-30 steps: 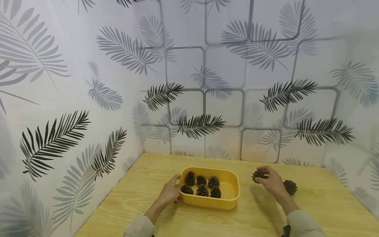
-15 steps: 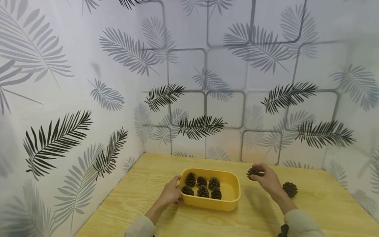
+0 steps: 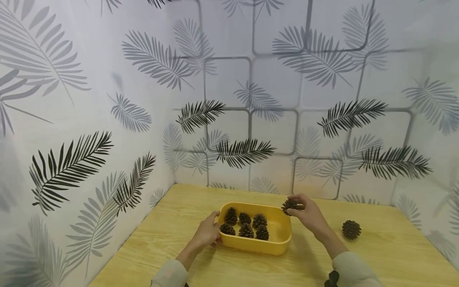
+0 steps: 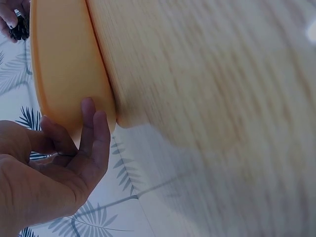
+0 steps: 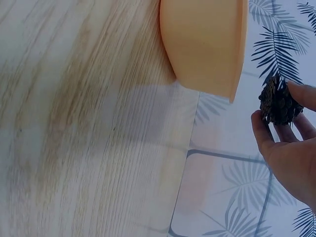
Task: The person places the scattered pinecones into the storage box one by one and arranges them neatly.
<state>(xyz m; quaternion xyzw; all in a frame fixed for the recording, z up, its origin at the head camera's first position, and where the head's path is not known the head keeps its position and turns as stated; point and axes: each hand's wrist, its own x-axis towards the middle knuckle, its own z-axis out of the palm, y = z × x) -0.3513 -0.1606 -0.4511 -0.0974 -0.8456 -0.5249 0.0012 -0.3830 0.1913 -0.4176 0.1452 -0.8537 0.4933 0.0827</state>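
Observation:
A yellow tub (image 3: 277, 247) stands on the wooden table (image 3: 229, 267) and holds several dark pine cones (image 3: 245, 230). My left hand (image 3: 207, 233) rests against the tub's left end, its fingers (image 4: 94, 140) touching the orange wall (image 4: 64, 64). My right hand (image 3: 305, 213) pinches one pine cone (image 3: 289, 205) just above the tub's far right corner; in the right wrist view that cone (image 5: 277, 102) sits between thumb and fingertips beside the tub's rim (image 5: 239, 49). Another pine cone (image 3: 351, 229) lies alone on the table to the right.
Walls papered with leaf prints (image 3: 244, 151) close in the table at the back, the left and the right. Bare wood stretches in front of the tub and around the lone cone.
My right hand has carried the pinched pine cone leftward and slightly up, from beside the lone cone to above the tub's right corner. The left hand stays on the tub.

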